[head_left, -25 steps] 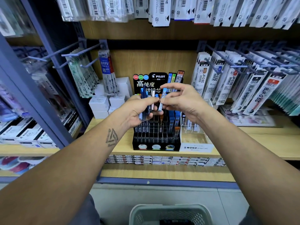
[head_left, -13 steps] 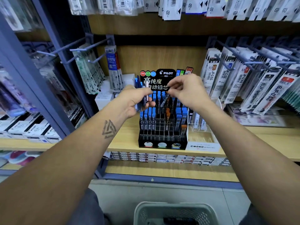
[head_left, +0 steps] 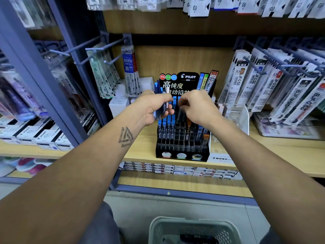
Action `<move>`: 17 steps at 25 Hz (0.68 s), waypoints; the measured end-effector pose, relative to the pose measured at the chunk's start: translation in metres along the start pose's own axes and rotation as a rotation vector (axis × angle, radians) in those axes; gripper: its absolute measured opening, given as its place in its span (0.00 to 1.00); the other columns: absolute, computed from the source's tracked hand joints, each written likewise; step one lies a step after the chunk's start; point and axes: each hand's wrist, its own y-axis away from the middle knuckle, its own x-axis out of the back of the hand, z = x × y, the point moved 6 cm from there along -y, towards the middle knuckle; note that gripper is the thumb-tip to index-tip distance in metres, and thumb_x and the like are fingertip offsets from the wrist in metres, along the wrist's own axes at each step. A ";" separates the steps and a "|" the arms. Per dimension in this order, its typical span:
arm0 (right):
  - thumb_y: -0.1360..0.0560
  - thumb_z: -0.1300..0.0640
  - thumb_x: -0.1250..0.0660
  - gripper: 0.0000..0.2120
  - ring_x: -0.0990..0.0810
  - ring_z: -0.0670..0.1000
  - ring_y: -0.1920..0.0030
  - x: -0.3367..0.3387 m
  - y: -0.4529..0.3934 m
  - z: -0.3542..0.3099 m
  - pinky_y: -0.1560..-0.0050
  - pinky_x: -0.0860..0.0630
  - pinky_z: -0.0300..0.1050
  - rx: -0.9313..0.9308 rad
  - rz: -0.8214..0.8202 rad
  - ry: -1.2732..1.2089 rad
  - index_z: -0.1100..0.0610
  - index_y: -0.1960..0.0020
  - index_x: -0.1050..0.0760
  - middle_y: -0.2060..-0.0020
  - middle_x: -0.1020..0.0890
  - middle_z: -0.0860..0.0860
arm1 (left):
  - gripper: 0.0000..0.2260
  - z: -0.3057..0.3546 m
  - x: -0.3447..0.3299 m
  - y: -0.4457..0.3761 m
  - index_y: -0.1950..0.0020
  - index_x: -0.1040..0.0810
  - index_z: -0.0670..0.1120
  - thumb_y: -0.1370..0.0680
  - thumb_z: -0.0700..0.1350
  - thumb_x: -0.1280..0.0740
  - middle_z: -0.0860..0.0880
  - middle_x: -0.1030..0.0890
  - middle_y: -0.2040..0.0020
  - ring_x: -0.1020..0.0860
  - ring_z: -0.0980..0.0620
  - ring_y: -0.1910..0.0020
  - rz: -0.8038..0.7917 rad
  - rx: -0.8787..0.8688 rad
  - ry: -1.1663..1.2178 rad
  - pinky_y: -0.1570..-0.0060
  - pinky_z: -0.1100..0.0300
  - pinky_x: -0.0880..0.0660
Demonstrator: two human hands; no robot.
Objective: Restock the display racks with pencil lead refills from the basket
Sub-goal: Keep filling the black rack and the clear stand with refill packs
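Left hand [head_left: 154,106] grips spare lead refills [head_left: 162,110]; right hand [head_left: 197,106] curled over display rack [head_left: 182,138], its hold hidden. Best drop each case straight into an empty slot.

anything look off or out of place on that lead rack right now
Nothing looks spilled or damaged. One orange refill leans askew in the rack below the right hand, while the blue ones stand upright. The left hand grips a bundle of refills.
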 end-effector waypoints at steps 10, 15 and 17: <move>0.27 0.67 0.33 0.10 0.20 0.58 0.58 -0.025 0.002 0.001 0.57 0.21 0.51 0.044 -0.051 0.139 0.55 0.56 0.16 0.61 0.18 0.54 | 0.05 -0.001 -0.002 0.001 0.52 0.26 0.39 0.23 0.36 0.30 0.42 0.21 0.67 0.21 0.50 0.75 0.001 0.004 0.004 0.79 0.65 0.28; 0.27 0.68 0.34 0.09 0.22 0.59 0.56 -0.028 0.002 -0.001 0.60 0.27 0.48 0.091 -0.003 0.231 0.58 0.55 0.17 0.59 0.24 0.52 | 0.04 -0.003 -0.003 -0.002 0.53 0.25 0.39 0.23 0.36 0.30 0.43 0.22 0.68 0.22 0.50 0.76 -0.011 0.004 0.001 0.79 0.65 0.28; 0.27 0.67 0.34 0.09 0.21 0.59 0.56 -0.025 0.002 0.001 0.57 0.22 0.52 0.084 0.001 0.199 0.58 0.55 0.16 0.59 0.21 0.54 | 0.04 -0.004 -0.004 -0.003 0.52 0.24 0.39 0.23 0.36 0.30 0.43 0.22 0.68 0.23 0.51 0.76 -0.019 0.006 -0.009 0.79 0.65 0.28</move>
